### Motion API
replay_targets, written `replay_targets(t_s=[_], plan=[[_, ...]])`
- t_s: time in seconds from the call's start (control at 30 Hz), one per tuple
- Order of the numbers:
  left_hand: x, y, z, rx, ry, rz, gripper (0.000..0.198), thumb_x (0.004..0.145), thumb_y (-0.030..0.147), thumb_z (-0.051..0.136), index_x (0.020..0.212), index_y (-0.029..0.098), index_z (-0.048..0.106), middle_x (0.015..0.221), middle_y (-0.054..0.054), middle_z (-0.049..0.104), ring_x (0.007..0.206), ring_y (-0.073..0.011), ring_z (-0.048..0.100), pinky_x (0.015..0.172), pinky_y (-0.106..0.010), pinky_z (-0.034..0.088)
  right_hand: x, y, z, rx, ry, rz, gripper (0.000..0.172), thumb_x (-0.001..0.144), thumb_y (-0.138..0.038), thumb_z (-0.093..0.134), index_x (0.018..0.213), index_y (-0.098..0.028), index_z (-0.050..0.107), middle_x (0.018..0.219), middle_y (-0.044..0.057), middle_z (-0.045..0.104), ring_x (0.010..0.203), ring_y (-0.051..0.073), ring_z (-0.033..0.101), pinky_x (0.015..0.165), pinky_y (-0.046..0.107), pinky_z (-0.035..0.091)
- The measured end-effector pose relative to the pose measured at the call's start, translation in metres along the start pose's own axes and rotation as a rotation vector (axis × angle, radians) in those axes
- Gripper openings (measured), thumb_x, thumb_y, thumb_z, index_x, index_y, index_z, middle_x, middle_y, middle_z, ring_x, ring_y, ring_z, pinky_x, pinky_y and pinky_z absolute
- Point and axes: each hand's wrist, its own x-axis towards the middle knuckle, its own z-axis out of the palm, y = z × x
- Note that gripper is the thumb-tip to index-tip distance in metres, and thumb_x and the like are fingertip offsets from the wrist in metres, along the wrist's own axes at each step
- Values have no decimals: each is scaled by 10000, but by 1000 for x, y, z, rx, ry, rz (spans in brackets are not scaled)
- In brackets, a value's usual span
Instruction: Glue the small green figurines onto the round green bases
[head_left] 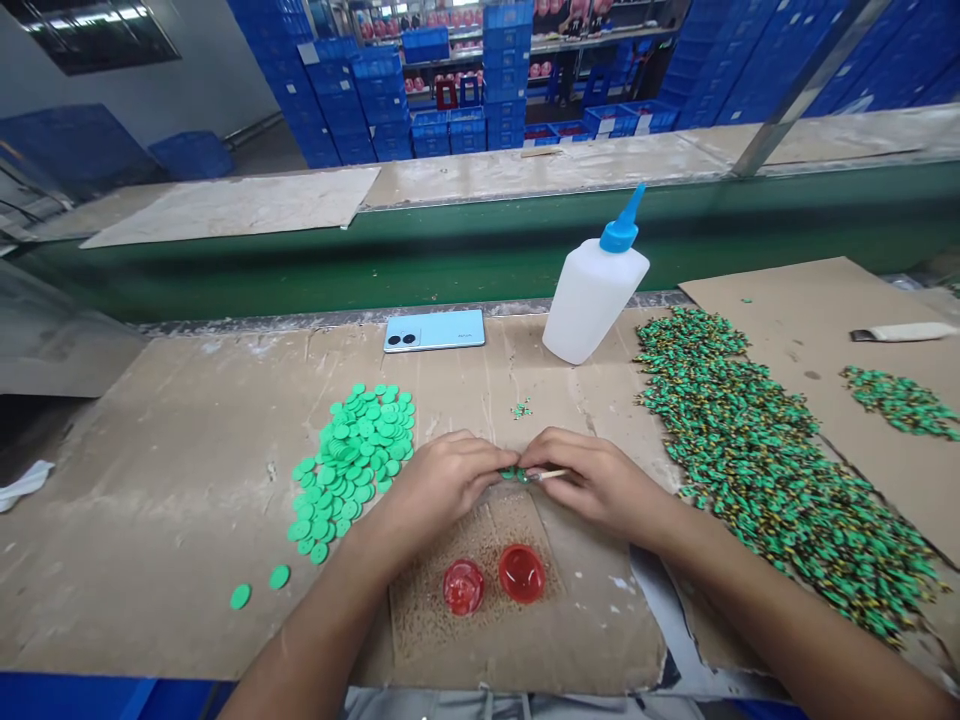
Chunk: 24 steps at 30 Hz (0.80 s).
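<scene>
My left hand (454,475) is closed in a pinch at the middle of the table, on a small green piece (508,473); its exact kind is hard to make out. Fingertip to fingertip with it, my right hand (592,478) is closed around a thin pale stick (553,474), perhaps a brush, whose tip reaches toward another green bit (523,475). Below the hands sit a shallow red dish (522,573) of liquid and a red lid-like dish (463,587). A few tiny green parts (521,408) lie just beyond my fingers. Green discs (352,455) are heaped left of my left hand.
A white squeeze bottle (592,300) with a blue nozzle and a light-blue phone (435,330) stand and lie behind the hands. Right, many small green-and-black parts (750,450) cover cardboard, near a white-handled tool (904,332). Blue crates (506,80) are stacked beyond the green ledge.
</scene>
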Motion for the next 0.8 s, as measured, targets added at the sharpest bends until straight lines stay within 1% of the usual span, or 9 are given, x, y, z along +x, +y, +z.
replay_targets(t_s=[0.1, 0.2, 0.33, 0.43, 0.53, 0.6, 0.67, 0.73, 0.8], plan=[[0, 1, 1, 28, 9, 5, 230, 1014, 165, 615, 1187, 218, 756, 1116, -34, 818, 966, -201, 751, 874, -346, 590, -1, 3, -6, -100, 17, -7, 217, 961, -98, 545, 1067, -222, 688, 1011, 72, 754, 914, 185, 727, 803, 301, 575], [1, 3, 1, 55, 13, 18, 220, 1010, 154, 615, 1165, 206, 762, 1099, -37, 822, 954, -206, 752, 868, -353, 595, -2, 6, -12, -209, 49, 37, 197, 967, -124, 548, 1072, -217, 686, 1027, 90, 753, 898, 209, 732, 780, 327, 578], [2, 4, 2, 84, 29, 15, 208, 1006, 153, 618, 1145, 201, 765, 1067, -41, 825, 926, -209, 750, 852, -348, 594, -1, 5, -17, -230, 97, 52, 190, 957, -149, 566, 1093, -220, 678, 1039, 98, 747, 892, 224, 731, 762, 338, 573], [2, 4, 3, 84, 38, 22, 202, 1010, 162, 617, 1139, 197, 769, 1064, -40, 827, 918, -213, 750, 845, -345, 589, 1, 0, -20, -185, 173, 49, 166, 962, -163, 576, 1085, -222, 672, 988, 82, 725, 881, 213, 710, 765, 328, 557], [3, 5, 2, 74, 38, 23, 198, 1011, 169, 622, 1132, 199, 776, 1054, -33, 831, 901, -210, 750, 831, -339, 585, 0, -8, -25, -69, 226, 100, 126, 1015, -224, 552, 1052, -219, 672, 910, 55, 667, 803, 187, 662, 741, 319, 535], [3, 7, 0, 61, 36, 7, 209, 1016, 172, 616, 1142, 207, 779, 1053, -32, 830, 905, -206, 750, 830, -330, 582, -3, -14, -29, 107, 210, 121, 205, 1070, -291, 472, 1048, -232, 667, 897, 46, 629, 797, 184, 638, 733, 320, 528], [3, 9, -2, 37, 26, -22, 228, 1020, 158, 602, 1154, 213, 778, 1063, -36, 826, 935, -203, 750, 846, -320, 580, -5, -18, -32, 269, 185, 100, 328, 1106, -371, 383, 1027, -248, 676, 936, 56, 619, 870, 199, 636, 780, 336, 536], [4, 10, -4, 8, 14, -48, 247, 1018, 137, 589, 1154, 216, 780, 1058, -39, 823, 947, -196, 748, 855, -307, 578, -7, -21, -33, 300, 195, 79, 421, 1111, -453, 351, 999, -252, 704, 955, 65, 630, 922, 210, 640, 837, 355, 542], [4, 10, -4, -9, 6, -60, 258, 1014, 122, 581, 1148, 213, 782, 1054, -42, 821, 940, -191, 746, 857, -300, 579, -8, -22, -31, 247, 222, 76, 446, 1097, -503, 388, 958, -239, 720, 900, 61, 662, 868, 200, 658, 810, 344, 552]])
